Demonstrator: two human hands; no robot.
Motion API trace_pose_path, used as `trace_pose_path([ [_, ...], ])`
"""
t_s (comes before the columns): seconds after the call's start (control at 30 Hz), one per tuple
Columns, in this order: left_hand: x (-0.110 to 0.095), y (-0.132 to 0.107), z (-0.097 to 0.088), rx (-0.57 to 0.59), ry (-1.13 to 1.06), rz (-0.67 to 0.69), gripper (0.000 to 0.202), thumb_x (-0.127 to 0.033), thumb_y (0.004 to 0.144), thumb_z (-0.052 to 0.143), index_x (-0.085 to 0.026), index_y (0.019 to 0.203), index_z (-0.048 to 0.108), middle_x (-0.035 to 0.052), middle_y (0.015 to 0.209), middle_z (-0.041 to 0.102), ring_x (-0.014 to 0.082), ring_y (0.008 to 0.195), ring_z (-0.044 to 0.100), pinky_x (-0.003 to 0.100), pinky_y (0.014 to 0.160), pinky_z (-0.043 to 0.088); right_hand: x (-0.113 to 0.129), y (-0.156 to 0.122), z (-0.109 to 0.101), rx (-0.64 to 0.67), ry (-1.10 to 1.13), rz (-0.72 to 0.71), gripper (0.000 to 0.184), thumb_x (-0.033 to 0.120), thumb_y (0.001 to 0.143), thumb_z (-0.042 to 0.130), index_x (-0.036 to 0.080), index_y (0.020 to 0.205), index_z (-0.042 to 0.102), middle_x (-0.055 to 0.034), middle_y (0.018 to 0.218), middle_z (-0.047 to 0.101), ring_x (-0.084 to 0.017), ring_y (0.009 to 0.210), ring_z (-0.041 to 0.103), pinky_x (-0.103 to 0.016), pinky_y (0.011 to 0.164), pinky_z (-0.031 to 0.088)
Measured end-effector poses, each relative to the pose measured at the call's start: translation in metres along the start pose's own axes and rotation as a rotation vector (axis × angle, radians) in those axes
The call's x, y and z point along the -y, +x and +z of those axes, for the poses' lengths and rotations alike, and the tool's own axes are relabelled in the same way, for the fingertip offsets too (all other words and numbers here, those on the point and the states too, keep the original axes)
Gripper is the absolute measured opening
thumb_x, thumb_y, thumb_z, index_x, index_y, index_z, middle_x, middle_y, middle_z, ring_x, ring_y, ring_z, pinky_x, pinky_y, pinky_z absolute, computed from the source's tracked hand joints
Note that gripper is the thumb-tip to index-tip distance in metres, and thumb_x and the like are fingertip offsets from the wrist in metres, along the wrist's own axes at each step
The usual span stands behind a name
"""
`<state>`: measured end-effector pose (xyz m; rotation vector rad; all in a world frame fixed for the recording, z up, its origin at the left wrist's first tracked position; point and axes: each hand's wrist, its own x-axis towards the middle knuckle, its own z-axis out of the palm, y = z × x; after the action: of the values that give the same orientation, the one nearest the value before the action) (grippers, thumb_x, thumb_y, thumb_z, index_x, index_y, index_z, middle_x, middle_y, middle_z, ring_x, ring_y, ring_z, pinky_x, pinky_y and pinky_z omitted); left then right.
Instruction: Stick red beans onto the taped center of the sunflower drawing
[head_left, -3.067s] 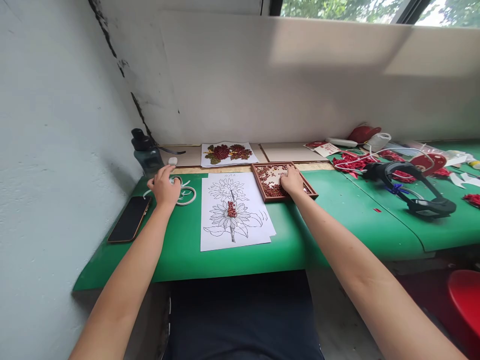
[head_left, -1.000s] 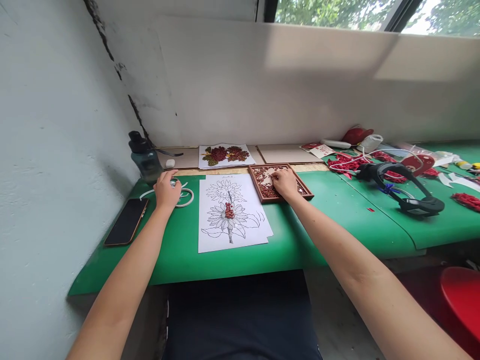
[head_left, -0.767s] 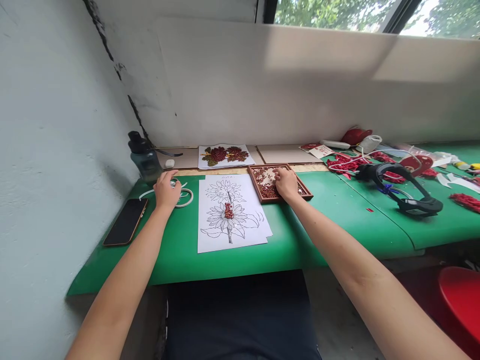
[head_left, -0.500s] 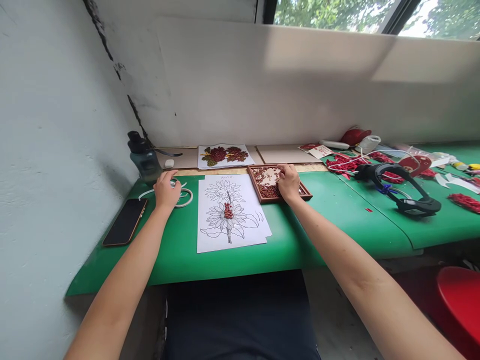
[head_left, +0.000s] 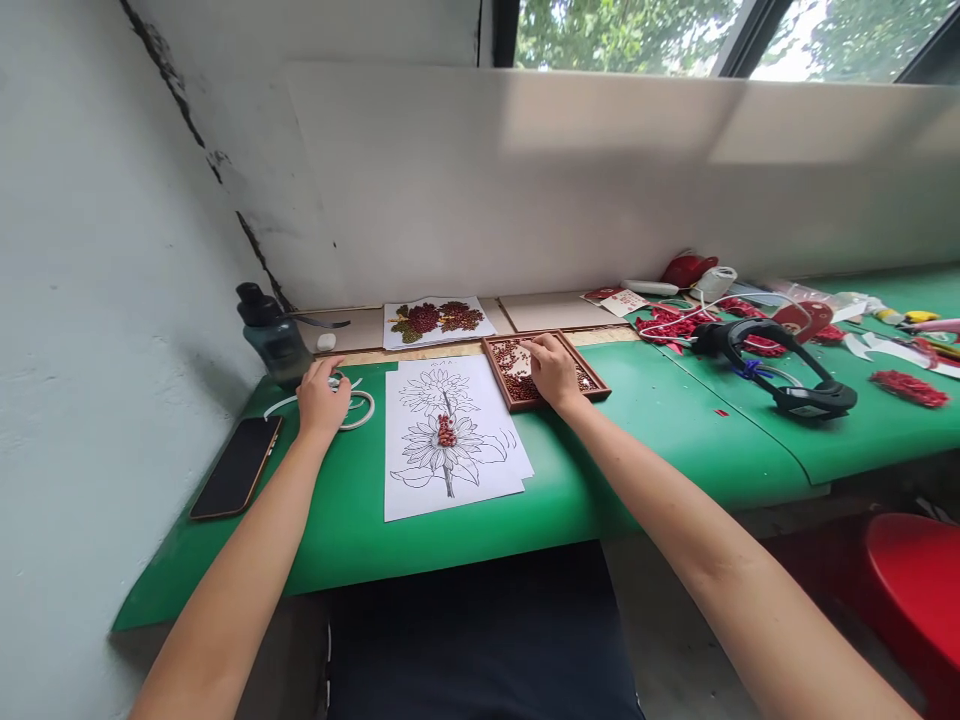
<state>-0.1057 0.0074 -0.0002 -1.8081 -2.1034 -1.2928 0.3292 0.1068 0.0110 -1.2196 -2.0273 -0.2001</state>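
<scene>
My right hand (head_left: 553,370) reaches into a shallow brown wooden tray (head_left: 596,393) of small reddish-brown beans (head_left: 519,386). Its fingers are bent together in a pinch over the beans; whatever is between the fingertips is too small to make out. To the left of the tray lies a white sheet with a line drawing of flowers (head_left: 420,488). A small cluster of red beans (head_left: 446,431) covers the centre of the lower flower. My left hand (head_left: 322,402) rests beside a loop of white cable (head_left: 367,411), thumb and fingers apart.
A black phone (head_left: 234,468) and a dark bottle (head_left: 274,335) are at the left by the wall. Behind the drawing lies a fruit picture (head_left: 436,320). Rightwards are a black headset-like band (head_left: 821,400), red shredded material (head_left: 909,388) and a red stool (head_left: 919,570).
The view has shifted a little, so the table sits slightly further left. My right hand has moved slightly left within the tray. My left hand stays by the cable.
</scene>
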Motion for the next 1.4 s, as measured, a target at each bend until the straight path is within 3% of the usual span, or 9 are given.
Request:
trace_pose_path([
  [0.2,-0.008,-0.003,0.002,-0.006,0.044,0.161,0.033,-0.016,0.091,0.053,-0.02,0.118,0.071,0.0096,0.118,0.073,0.0298,0.112,0.066,0.042,0.098,0.048,0.015,0.014,-0.008,-0.085,0.115,-0.155,0.037,0.011,0.1,0.046,0.019,0.114,0.08,-0.0117,0.101,0.074,-0.021,0.087,0.069,-0.035,0.076,0.057],
  [0.37,-0.031,0.006,-0.002,-0.073,0.118,0.348,0.035,-0.016,0.097,0.05,-0.018,0.126,0.067,0.0121,0.124,0.071,0.0322,0.119,0.064,0.046,0.102,0.043,0.076,0.011,0.015,-0.02,0.286,-0.463,0.036,0.008,0.103,0.049,0.027,0.115,0.078,-0.0044,0.106,0.076,-0.014,0.092,0.071,-0.028,0.077,0.06],
  [0.47,-0.05,0.009,-0.008,0.009,0.139,0.539,0.033,-0.013,0.095,0.055,-0.022,0.123,0.069,0.0082,0.121,0.074,0.0281,0.114,0.068,0.043,0.098,0.044,0.111,0.004,0.032,0.034,0.352,-0.604,0.036,0.005,0.102,0.051,0.026,0.117,0.076,-0.0024,0.103,0.077,-0.012,0.092,0.071,-0.025,0.075,0.06],
  [0.57,-0.067,0.008,-0.012,0.108,0.134,0.751,0.034,-0.012,0.091,0.063,-0.03,0.119,0.069,-0.0016,0.112,0.078,0.0201,0.103,0.072,0.037,0.095,0.044,0.129,-0.002,0.038,0.02,0.426,-0.607,0.031,0.006,0.103,0.051,0.021,0.121,0.071,-0.0052,0.105,0.077,-0.012,0.092,0.071,-0.026,0.075,0.061],
  [0.63,-0.078,0.006,-0.011,0.044,0.133,1.001,0.034,-0.012,0.09,0.068,-0.028,0.12,0.067,-0.0013,0.106,0.079,0.0179,0.091,0.073,0.036,0.084,0.044,0.133,-0.005,0.037,-0.017,0.502,-0.591,0.028,0.007,0.103,0.053,0.019,0.122,0.068,-0.0059,0.103,0.076,-0.012,0.089,0.071,-0.025,0.072,0.061],
  [0.73,-0.089,-0.003,-0.004,-0.04,0.047,1.147,0.031,-0.013,0.087,0.075,-0.021,0.115,0.065,-0.0005,0.094,0.079,0.0155,0.077,0.071,0.034,0.072,0.042,0.132,-0.01,0.031,-0.045,0.584,-0.603,0.025,0.009,0.102,0.057,0.018,0.123,0.065,-0.0056,0.1,0.076,-0.012,0.084,0.071,-0.024,0.068,0.06],
  [1.07,-0.085,-0.024,0.002,0.058,-0.204,1.075,0.024,-0.008,0.086,0.076,-0.017,0.108,0.069,0.0054,0.093,0.078,0.0187,0.084,0.072,0.035,0.072,0.049,0.141,-0.024,0.024,0.014,0.761,-0.528,0.028,0.003,0.096,0.058,0.015,0.119,0.067,-0.0076,0.096,0.076,-0.014,0.082,0.072,-0.024,0.068,0.062],
  [1.2,-0.09,-0.024,0.003,0.109,-0.264,1.021,0.026,-0.007,0.086,0.076,-0.015,0.11,0.068,0.0045,0.089,0.078,0.0172,0.081,0.07,0.033,0.07,0.049,0.142,-0.026,0.022,0.055,0.855,-0.434,0.031,0.003,0.098,0.058,0.018,0.122,0.068,-0.0097,0.106,0.076,-0.015,0.094,0.075,-0.027,0.078,0.066],
  [1.4,-0.092,-0.029,0.006,0.173,-0.327,0.924,0.015,-0.008,0.088,0.073,-0.016,0.099,0.065,0.0048,0.086,0.075,0.0173,0.077,0.067,0.034,0.068,0.047,0.145,-0.024,0.016,0.1,0.902,-0.294,0.031,0.007,0.095,0.069,0.022,0.122,0.069,-0.0071,0.101,0.074,-0.016,0.088,0.073,-0.03,0.073,0.067],
])
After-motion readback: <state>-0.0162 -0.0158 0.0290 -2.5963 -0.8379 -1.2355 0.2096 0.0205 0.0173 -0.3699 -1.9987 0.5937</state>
